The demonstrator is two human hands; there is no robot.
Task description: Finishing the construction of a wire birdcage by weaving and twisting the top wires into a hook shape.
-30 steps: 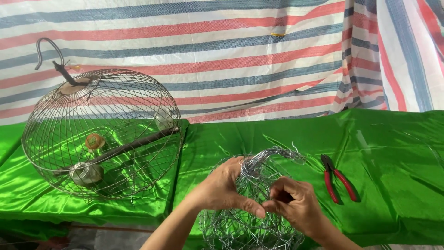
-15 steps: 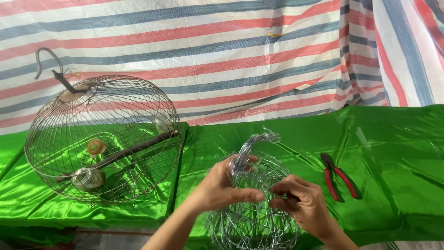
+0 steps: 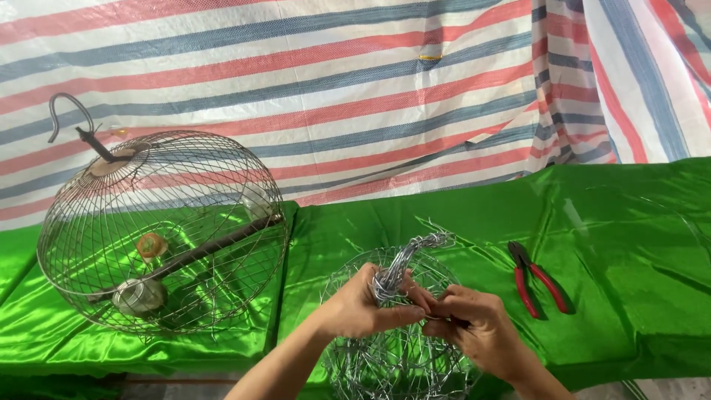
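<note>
A striped red, white and blue tarp hangs behind a table draped in shiny green cloth (image 3: 592,222). At the near edge, in the middle, sits a half-made silver wire cage (image 3: 396,355), its twisted wire handle (image 3: 404,259) arching up and leaning to the right. The left hand (image 3: 363,307) is closed around the base of that handle, gripping it from the left; the right hand (image 3: 478,326) is pinched narrow on wire ends just right of it, fingertips nearly touching the left thumb. Both hands are on the cage, neither nearer than the other. Red-handled pliers (image 3: 537,278) lie on the cloth to the right, apart from the right hand. Far left stands a finished domed wire cage (image 3: 159,230) with a hook on top, well clear
</note>
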